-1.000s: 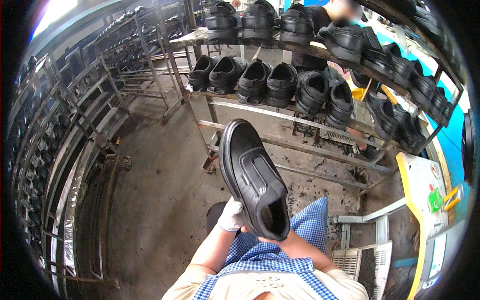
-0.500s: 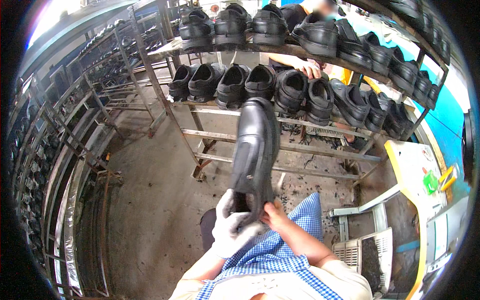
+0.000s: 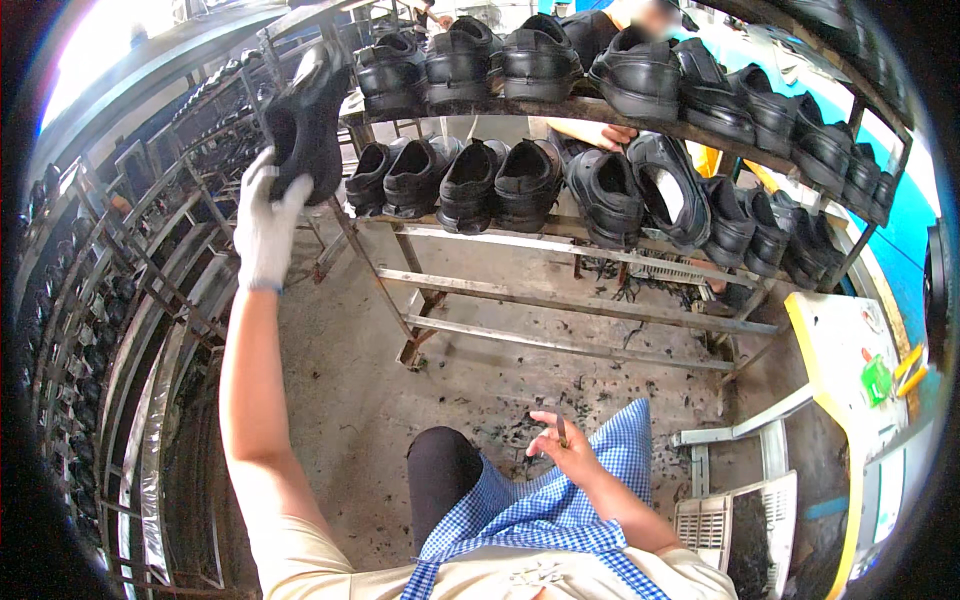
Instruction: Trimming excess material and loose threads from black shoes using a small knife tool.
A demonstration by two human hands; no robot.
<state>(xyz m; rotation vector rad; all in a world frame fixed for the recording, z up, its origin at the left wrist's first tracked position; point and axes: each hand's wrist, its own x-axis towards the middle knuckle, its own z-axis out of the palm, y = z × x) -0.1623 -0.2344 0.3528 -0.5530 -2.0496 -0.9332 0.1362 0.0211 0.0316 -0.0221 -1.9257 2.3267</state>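
Observation:
My left hand, in a white glove, is raised at the upper left and grips a black shoe by its heel end. The shoe's toe points up and away, beside the left end of the shoe rack. Bare and low in front of my apron, my right hand has a small, thin, dark tool between its fingers; its exact kind is too small to make out.
Black shoes line two shelves of a metal rack. Behind it, a person's hand is near a tilted shoe. More racks stand left. At right are a white-yellow table and a plastic crate.
My left hand has carried the shoe from before my chest to the upper left. My right hand has let go of it. On the lower shelf, one shoe now tilts, showing its pale inside.

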